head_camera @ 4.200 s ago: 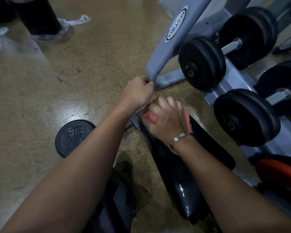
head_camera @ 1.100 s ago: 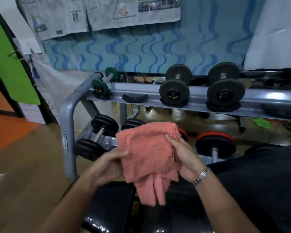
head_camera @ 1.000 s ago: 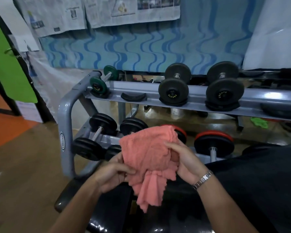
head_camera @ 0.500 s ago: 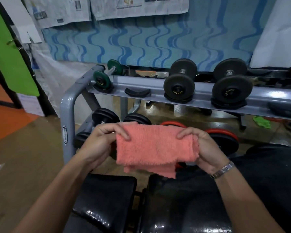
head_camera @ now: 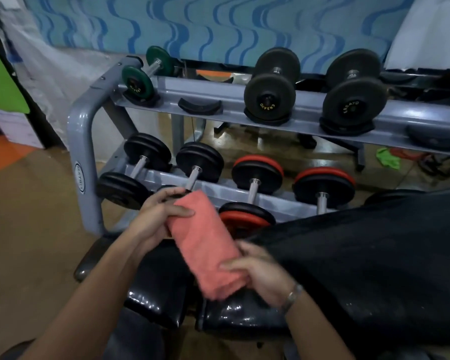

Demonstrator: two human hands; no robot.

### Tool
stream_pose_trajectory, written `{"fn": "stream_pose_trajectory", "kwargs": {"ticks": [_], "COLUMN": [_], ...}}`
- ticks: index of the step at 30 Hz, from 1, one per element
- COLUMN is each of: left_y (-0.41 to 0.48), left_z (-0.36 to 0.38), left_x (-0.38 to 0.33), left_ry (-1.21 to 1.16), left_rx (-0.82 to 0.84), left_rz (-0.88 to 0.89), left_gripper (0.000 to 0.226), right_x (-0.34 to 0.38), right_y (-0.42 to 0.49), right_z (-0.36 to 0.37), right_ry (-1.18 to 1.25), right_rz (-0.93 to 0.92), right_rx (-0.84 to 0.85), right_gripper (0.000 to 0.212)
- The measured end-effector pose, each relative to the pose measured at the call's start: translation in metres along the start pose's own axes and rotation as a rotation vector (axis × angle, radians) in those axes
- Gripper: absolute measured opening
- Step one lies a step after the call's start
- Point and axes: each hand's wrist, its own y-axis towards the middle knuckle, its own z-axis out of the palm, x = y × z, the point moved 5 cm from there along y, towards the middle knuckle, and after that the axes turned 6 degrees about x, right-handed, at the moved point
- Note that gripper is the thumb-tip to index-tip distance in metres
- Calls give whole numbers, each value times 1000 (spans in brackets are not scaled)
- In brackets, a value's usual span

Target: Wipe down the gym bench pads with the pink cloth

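Over the bench, just this side of the dumbbell rack [head_camera: 81,141]: pink cloth [head_camera: 205,245] is now folded into a thick narrow strip, held up between both hands. Half a second back it was stretched flat and wide between them, so the refold looks basically done. Left hand [head_camera: 153,219] grips the far upper end, thumb laid across the top. Right hand [head_camera: 260,271] has its fingers curled round the near lower end; metal band [head_camera: 292,294] on that wrist. The strip runs diagonally, far-left to near-right, above the gap between the small seat pad [head_camera: 161,287] and the long back pad [head_camera: 361,250]. Its lower end sits close to the near end of the back pad; can't tell if it touches. A few seconds ago the cloth was pressed onto a pad low by the floor. My read: one section wiped, cloth turned to a fresh face, next section pending. Both pads shine at their near ends. The back pad's upper stretch looks dull, probably the bit still to do. Next move likely needs one hand to let go so the other can press the fold flat and stroke lengthwise. Risk: the fold opens up if it's only pinched by an end.
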Motion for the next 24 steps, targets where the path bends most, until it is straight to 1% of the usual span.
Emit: {"fn": "stream_pose_trajectory", "kwargs": {"ticks": [2,4,5,6,8,9,11,12,14,16,17,18,20,21,22,24], "left_y": [1,1,-1,-2,-8,-11,-12,-9,-3,-2,-1,-1,-2,-3,-5,-10], "left_z": [1,2,2,3,4,1,-9,-13,-13,-1,6,13,22,24,25,35], "left_x": [25,59,79,98,125,133,140,143,149,161,173,186,210,215,217,216], "left_ry": [8,47,63,59,26,8,3,30,129,224,265,322,475,586,681,730], "left_rx": [5,-30,-41,-52,-78,-117,-200,-220,-227,-211,-193,-171,-191,-247,-293,-310], "left_rz": [6,-10,-49,-113,-228,-244,-222,-204,-181,-161,-136,-106,-64,-56,-77,-154], "left_gripper": [52,34,26,24,30,35,43,44,37,33,35,38,38,34,32,38], "right_x": [-34,-54,-62,-70,-84,-92,-103,-106,-107,-100,-92,-84,-62,-51,-41,-20], "right_y": [0,1,3,7,12,13,12,12,14,13,11,9,5,3,3,8], "right_z": [18,30,34,37,44,45,47,49,49,44,42,39,29,21,12,-6], "right_ry": [7,35,1,-76,-291,-389,-536,-632,-909,-1174,-1298,-1407,-1513,-1538,-1563,-1602], "right_rz": [74,54,29,-4,-44,-43,-23,2,57,115,123,93,-66,-151,-200,-183], "right_rx": [-6,-97,-152,-201,-274,-293,-276,-258,-214,-174,-177,-203,-340,-413,-472,-492], "right_gripper": [45,48,49,47,43,43,47,51,58,50,43,37,25,22,24,33]}}
